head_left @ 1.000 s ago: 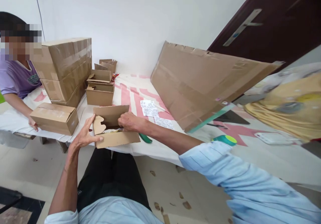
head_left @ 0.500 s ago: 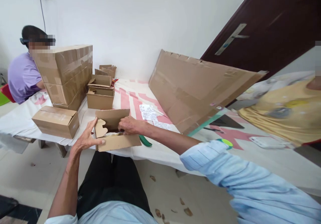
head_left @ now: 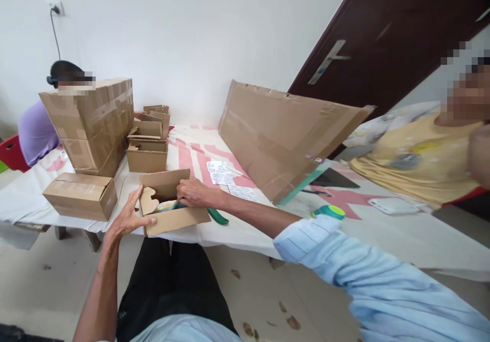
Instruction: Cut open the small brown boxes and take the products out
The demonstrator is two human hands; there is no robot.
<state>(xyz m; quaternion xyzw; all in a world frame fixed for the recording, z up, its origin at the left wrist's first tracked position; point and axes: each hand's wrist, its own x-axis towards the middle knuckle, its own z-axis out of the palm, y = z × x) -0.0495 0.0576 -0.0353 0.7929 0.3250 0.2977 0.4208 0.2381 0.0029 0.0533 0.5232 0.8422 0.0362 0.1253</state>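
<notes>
An open cardboard box [head_left: 178, 222] rests at the near edge of the cloth-covered table, its flaps up. My left hand [head_left: 128, 218] clasps the box's left end, thumb on the front flap and fingers behind the end. The right hand [head_left: 196, 192] reaches over the box's right part with curled fingers dipping inside; the fingertips are hidden. Between the box walls a blue and yellowish item [head_left: 168, 205] shows, too covered to name. Right beside the box lies a dark green curved object [head_left: 219, 217], partly under my right forearm.
A closed box [head_left: 80, 196] and a tall taped carton stack [head_left: 105, 122] stand left. Several open boxes [head_left: 147, 156] sit behind. A large cardboard sheet [head_left: 283, 138] leans at the back. Printed sheets [head_left: 222, 172] and a green tape roll [head_left: 329, 211] lie rightward. Two people sit at either side.
Blue and yellow colouring now shows inside the box beside my right hand. My left hand keeps its hold. The view has shifted slightly right, and the person at the left leans lower.
</notes>
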